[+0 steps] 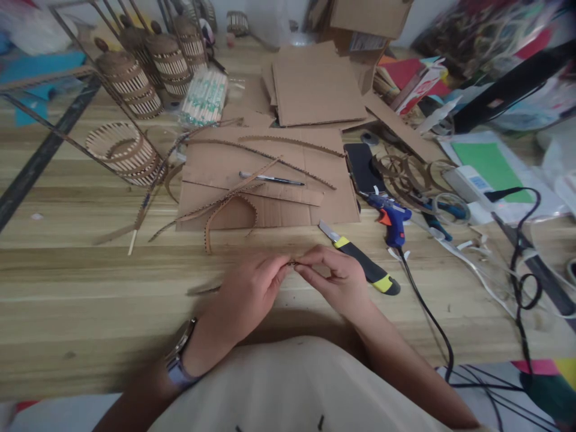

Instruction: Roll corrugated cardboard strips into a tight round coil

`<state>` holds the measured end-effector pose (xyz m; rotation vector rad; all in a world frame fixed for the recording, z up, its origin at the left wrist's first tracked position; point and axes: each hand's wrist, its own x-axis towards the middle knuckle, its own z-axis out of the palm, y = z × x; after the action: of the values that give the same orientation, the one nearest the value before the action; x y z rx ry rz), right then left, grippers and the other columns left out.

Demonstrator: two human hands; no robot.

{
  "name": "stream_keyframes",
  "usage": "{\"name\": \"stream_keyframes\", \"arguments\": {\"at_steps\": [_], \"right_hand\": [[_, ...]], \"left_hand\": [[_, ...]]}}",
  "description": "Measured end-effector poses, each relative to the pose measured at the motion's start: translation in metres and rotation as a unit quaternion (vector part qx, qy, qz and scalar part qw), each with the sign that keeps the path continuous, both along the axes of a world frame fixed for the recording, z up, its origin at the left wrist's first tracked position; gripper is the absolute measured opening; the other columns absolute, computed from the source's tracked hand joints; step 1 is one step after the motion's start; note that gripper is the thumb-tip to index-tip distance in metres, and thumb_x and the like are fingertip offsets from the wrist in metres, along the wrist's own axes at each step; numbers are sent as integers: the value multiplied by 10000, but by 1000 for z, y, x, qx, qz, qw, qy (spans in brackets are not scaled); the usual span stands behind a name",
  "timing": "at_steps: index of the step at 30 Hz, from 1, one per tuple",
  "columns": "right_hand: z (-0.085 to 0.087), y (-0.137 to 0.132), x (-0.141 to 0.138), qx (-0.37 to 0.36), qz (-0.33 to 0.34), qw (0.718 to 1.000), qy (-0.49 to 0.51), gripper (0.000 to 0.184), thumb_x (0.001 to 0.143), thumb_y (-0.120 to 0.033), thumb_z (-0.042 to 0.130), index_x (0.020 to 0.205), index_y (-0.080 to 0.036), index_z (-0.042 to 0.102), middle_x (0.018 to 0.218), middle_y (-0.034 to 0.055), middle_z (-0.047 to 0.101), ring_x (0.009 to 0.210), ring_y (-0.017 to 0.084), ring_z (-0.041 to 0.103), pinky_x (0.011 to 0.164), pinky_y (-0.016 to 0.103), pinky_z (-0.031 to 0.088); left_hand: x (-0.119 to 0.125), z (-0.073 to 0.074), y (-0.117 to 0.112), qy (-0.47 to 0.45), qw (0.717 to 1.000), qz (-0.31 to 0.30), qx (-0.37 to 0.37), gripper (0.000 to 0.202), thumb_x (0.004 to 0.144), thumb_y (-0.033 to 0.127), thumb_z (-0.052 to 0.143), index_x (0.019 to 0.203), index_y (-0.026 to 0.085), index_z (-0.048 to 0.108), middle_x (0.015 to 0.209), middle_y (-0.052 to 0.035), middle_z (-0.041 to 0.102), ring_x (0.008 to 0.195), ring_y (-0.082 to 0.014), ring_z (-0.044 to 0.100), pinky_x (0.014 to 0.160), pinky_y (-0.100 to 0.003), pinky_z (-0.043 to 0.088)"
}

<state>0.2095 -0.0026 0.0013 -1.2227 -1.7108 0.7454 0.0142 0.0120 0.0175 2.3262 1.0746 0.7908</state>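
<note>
My left hand (256, 294), with a watch on its wrist, pinches a thin corrugated cardboard strip (204, 291). One end of the strip sticks out to the left from behind that hand. Thumb and forefinger of my right hand (335, 279) close on the strip's other end, so the fingertips of both hands almost meet. Most of the strip is hidden by my fingers. Just beyond my right hand lies a utility knife (364, 261) with its blade out. More cut cardboard strips (265, 144) and a pen (272, 178) rest on a flat cardboard sheet (333, 210).
To the right are a blue glue gun (393, 219) with its black cord, a phone (364, 168) and coiled strips (405, 171). Slatted round baskets (126, 153) and a frame stand at the left. Stacked cardboard (319, 84) and packaged sticks (204, 96) lie at the back.
</note>
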Motion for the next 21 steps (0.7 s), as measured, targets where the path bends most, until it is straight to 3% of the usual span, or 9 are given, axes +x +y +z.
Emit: {"name": "stream_keyframes", "arguments": {"at_steps": [13, 21], "right_hand": [[-1, 0, 0, 10, 3, 1000, -3, 99, 894, -235, 716, 795, -239, 706, 728, -4, 738, 656, 152, 671, 641, 294, 525], [-1, -2, -2, -33, -32, 998, 31, 61, 871, -224, 739, 813, -246, 742, 754, -6, 756, 697, 163, 698, 670, 286, 553]], "left_hand": [[1, 3, -4, 14, 999, -25, 18, 220, 1023, 126, 452, 1025, 113, 671, 923, -109, 778, 848, -247, 748, 725, -368, 606], [3, 4, -3, -12, 1000, 9, 15, 193, 1015, 129, 474, 978, 123, 663, 837, -66, 754, 758, -200, 721, 680, -309, 568]]}}
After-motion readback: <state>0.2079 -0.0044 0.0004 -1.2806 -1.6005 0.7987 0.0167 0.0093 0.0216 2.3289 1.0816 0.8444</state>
